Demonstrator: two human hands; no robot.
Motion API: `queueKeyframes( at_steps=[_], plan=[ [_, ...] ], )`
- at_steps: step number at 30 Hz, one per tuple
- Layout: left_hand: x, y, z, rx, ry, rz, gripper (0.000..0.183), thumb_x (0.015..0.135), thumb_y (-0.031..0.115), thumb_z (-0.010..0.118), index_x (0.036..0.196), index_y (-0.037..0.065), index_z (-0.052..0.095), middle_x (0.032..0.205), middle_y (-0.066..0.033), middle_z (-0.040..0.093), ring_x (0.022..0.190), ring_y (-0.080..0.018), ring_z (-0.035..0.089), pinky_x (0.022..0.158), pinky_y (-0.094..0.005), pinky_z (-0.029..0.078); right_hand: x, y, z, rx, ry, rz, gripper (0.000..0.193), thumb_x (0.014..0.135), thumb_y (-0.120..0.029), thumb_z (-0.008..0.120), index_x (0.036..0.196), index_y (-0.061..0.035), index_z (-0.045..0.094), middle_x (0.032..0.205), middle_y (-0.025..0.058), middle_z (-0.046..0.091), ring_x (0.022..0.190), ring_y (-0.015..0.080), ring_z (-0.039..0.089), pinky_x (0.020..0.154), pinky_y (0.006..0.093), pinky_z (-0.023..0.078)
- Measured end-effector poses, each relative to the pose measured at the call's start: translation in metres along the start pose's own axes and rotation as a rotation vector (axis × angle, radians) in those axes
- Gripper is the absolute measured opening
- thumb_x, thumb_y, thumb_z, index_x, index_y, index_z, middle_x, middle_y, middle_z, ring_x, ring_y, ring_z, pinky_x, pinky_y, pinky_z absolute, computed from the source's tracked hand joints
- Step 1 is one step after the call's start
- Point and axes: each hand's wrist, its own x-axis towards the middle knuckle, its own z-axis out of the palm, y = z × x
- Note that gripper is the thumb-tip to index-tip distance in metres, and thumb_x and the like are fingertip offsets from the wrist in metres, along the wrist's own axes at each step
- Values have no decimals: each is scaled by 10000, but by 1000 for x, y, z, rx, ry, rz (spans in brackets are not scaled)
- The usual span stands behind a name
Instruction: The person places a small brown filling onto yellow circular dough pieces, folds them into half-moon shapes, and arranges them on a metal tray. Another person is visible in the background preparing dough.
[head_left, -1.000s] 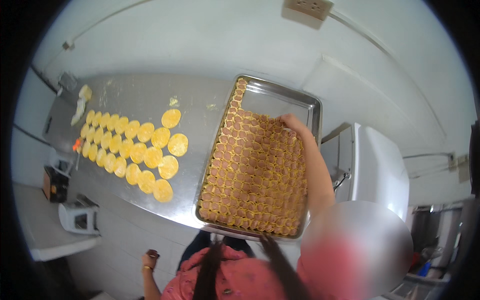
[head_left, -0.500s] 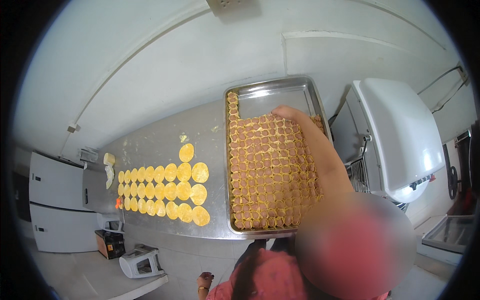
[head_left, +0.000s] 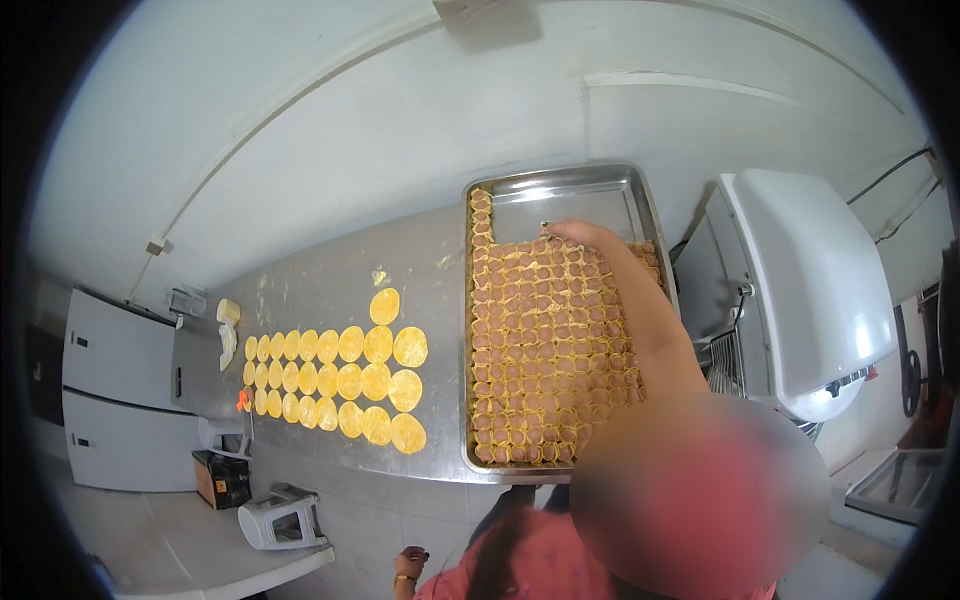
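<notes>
A large steel tray (head_left: 560,190) holds tight rows of small open-topped dumplings (head_left: 540,340) with pinkish filling in yellow wrappers. My right hand (head_left: 578,233) reaches over the tray, above the far edge of the rows. Its fingertips are pinched together at a small thing I cannot make out. Low in the picture, beside my body, hangs my left hand (head_left: 409,562) with a band at the wrist. Its fingers look curled, and their dark tips hide whether anything is in them. Round yellow wrappers (head_left: 408,390) lie in three rows on the steel table left of the tray, one more wrapper (head_left: 384,306) above them.
A white domed machine (head_left: 815,290) stands close to the tray's right. At the table's left end are a pale block (head_left: 228,312) and a small orange thing (head_left: 243,400). Stools (head_left: 282,516), a dark box (head_left: 222,478) and a white fridge (head_left: 130,390) stand beyond.
The whole view has shifted, putting table and tray slightly farther right and lower. Against the tray, my right hand has moved a little left. My left hand stays low beside my body.
</notes>
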Motion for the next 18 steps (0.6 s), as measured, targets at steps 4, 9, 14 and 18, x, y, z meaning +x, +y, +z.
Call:
queueKeyframes(
  at_steps=[4,9,14,18],
  plan=[
    [-4,-3,7,-27,-19,5,229,705,229,742,880,91,686,750,-65,693,616,-168,661,621,-304,536,-3,-4,2,-31,-7,88,646,867,-559,452,1238,-39,551,1319,171,490,1154,310,486,969,387,385],
    [-8,-9,17,-20,-51,16,248,703,247,745,889,94,683,760,-64,695,623,-171,663,626,-308,534,1,-8,-5,-106,-78,46,663,862,-580,451,1207,-28,571,1258,176,533,1113,284,512,925,384,419],
    [-3,-17,24,-76,-54,-15,240,701,242,744,887,102,686,765,-61,696,639,-176,665,627,-311,531,16,-19,-7,-60,47,-45,675,822,-621,489,1084,-22,654,1133,196,611,1048,288,566,888,384,437],
    [-2,-22,28,-47,-58,-15,216,704,228,739,876,107,688,751,-58,694,649,-174,667,628,-309,532,3,-28,-20,-76,175,-153,616,861,-554,482,1154,-28,612,1155,134,604,1074,227,533,940,335,387]
  ],
)
